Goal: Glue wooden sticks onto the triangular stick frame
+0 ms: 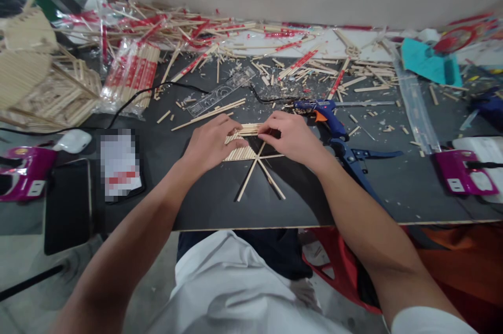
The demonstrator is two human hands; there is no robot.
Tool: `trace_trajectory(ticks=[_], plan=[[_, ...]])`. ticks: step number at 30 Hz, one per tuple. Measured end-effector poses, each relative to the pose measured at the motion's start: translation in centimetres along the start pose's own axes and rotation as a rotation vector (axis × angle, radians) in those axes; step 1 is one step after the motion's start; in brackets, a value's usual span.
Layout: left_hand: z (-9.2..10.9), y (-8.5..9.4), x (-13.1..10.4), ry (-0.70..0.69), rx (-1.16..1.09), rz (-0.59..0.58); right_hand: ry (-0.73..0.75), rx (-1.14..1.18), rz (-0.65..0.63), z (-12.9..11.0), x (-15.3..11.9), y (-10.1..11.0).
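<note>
A flat piece built of thin wooden sticks [251, 158] lies on the black tabletop [220, 203], with several sticks crossing in a star shape and rows of short sticks filling two sections. My left hand [210, 141] rests on its left section, fingertips pressing down on the sticks. My right hand [291, 137] presses its fingertips on the top row of sticks. The two hands nearly touch above the centre of the piece.
A blue glue gun [326, 114] lies right of my right hand, blue-handled pliers [353, 158] just below it. Loose sticks and red wrappers [220, 35] litter the back. A clear ruler [220, 94], a stick model [43, 82] at left, a black phone [66, 206], and magenta devices [459, 171] surround the work.
</note>
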State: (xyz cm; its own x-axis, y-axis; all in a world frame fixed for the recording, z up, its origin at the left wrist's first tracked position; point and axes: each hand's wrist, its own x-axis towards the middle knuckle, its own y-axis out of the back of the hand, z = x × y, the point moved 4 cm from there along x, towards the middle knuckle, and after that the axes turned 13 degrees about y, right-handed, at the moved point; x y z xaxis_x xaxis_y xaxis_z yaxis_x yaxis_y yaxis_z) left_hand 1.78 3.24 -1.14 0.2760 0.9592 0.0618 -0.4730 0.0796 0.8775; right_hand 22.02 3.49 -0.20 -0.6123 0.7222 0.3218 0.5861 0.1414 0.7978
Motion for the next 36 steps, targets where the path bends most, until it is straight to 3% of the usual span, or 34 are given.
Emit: trace_trajectory(ticks=[9, 20, 32, 36], plan=[[0.0, 0.0, 0.0, -0.015, 0.012, -0.001, 0.009, -0.113, -0.036, 0.1, -0.1, -0.1], [0.1, 0.0, -0.1, -0.068, 0.024, 0.007, 0.059, -0.078, -0.025, 0.0, -0.2, 0.1], [0.3, 1.1, -0.4, -0.155, -0.087, 0.057, 0.094, 0.0, 0.07, -0.3, 0.2, 0.2], [0.3, 1.6, -0.5, -0.11, -0.052, 0.06, 0.112, -0.027, 0.054, -0.8, 1.0, 0.4]])
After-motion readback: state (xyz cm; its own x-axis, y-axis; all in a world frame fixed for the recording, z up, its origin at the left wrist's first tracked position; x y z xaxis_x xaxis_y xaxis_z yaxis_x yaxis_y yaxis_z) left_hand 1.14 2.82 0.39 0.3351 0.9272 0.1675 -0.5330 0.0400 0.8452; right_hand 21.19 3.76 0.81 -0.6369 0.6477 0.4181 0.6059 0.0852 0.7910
